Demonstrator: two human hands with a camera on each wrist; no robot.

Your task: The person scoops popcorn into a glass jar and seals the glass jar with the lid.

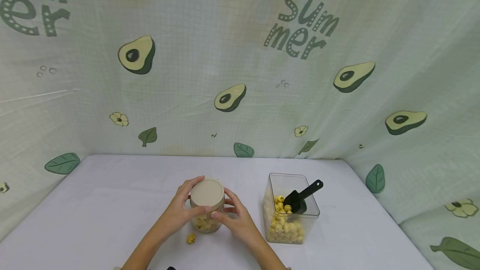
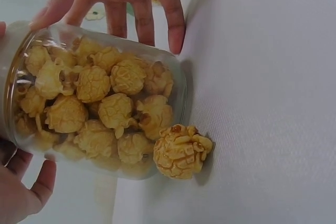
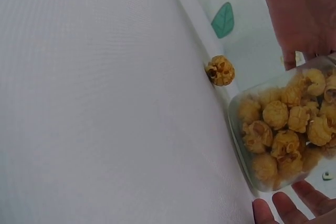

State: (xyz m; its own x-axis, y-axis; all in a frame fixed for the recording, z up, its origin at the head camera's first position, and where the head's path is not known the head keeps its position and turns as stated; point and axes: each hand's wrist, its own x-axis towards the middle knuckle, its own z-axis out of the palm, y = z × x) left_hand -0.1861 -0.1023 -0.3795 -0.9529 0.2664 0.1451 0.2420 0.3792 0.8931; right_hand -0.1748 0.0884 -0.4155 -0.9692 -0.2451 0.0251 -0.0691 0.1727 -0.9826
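A clear jar (image 2: 100, 103) filled with caramel popcorn stands upright on the table, a pale round lid (image 1: 207, 192) on its top. From the left, my left hand (image 1: 183, 205) grips the lid, thumb at the front and index finger at the back. My right hand (image 1: 238, 218) holds the jar from the right, its thumb at the lid's front edge and its other fingers spread along the glass side. One loose piece of popcorn (image 1: 191, 238) lies on the table close to the jar's base, on the left-hand side.
To the right, a clear square container (image 1: 268, 220) holds more popcorn, and a black scoop (image 1: 308, 189) leans in it with its handle over the rim. A white cloth covers the table (image 1: 112, 203). Behind it hangs an avocado-print curtain (image 1: 187, 53).
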